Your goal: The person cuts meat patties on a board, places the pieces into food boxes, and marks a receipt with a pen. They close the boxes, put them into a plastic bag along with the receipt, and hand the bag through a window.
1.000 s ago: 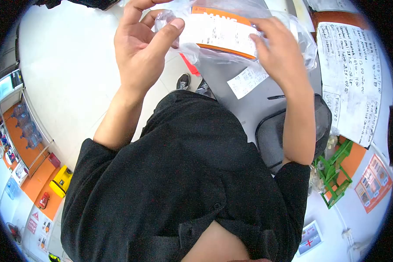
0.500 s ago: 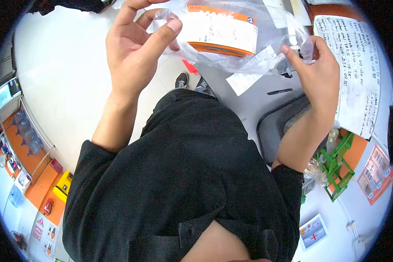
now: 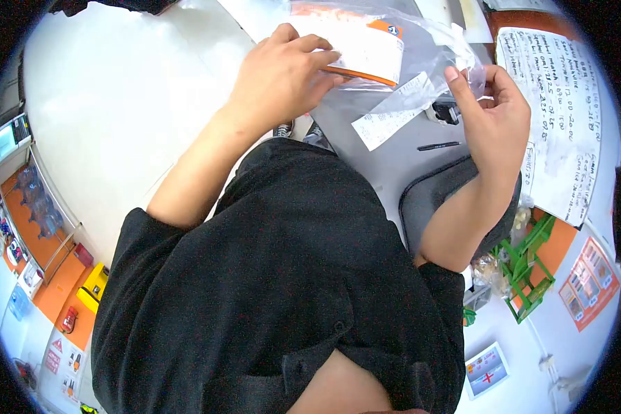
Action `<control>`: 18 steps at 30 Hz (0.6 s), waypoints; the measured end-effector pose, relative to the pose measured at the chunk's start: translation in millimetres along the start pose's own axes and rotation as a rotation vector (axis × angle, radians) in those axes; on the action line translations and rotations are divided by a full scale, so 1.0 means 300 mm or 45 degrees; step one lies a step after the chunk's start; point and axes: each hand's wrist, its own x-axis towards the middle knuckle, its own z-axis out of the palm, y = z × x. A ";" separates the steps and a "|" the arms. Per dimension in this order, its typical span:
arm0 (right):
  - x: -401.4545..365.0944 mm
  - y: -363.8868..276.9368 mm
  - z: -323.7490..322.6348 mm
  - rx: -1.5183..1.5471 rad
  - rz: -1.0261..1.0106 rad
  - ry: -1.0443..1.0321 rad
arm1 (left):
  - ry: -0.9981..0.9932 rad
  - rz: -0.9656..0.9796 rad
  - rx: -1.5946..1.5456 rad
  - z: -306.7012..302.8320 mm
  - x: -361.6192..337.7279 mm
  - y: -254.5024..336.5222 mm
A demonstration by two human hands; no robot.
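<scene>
A clear plastic bag [image 3: 428,34] holds a flat orange box [image 3: 385,25] with a white printed slip [image 3: 366,52] over most of its face. My left hand [image 3: 283,76] grips the near left end of the box, with the thumb at its lower edge and the fingers across the slip. At the right end of the bag, my right hand [image 3: 493,110] pinches the gathered plastic between thumb and fingers. Below the bag, a paper receipt [image 3: 393,114] lies slanted over the grey table [image 3: 366,165].
A black pen [image 3: 439,145] lies near a dark padded chair [image 3: 435,193]. Handwritten sheets [image 3: 548,124] are at the right, above a green rack [image 3: 531,269]. A small black-and-white object [image 3: 443,112] sits under my right hand. Pale floor [image 3: 117,103] stretches to the left.
My left hand has gone from holding up the bag's left edge to gripping the box end, moving right and down. My right hand keeps its pinch, slightly lower.
</scene>
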 end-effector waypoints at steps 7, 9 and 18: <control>-0.012 0.011 0.000 0.102 0.037 -0.032 | -0.087 -0.009 0.052 0.011 -0.008 -0.017; -0.013 0.015 -0.004 0.094 0.036 -0.031 | -0.074 -0.011 0.023 -0.009 -0.010 -0.013; 0.028 0.011 0.024 0.878 -0.061 -0.032 | 0.123 -0.284 -1.183 -0.272 0.038 -0.061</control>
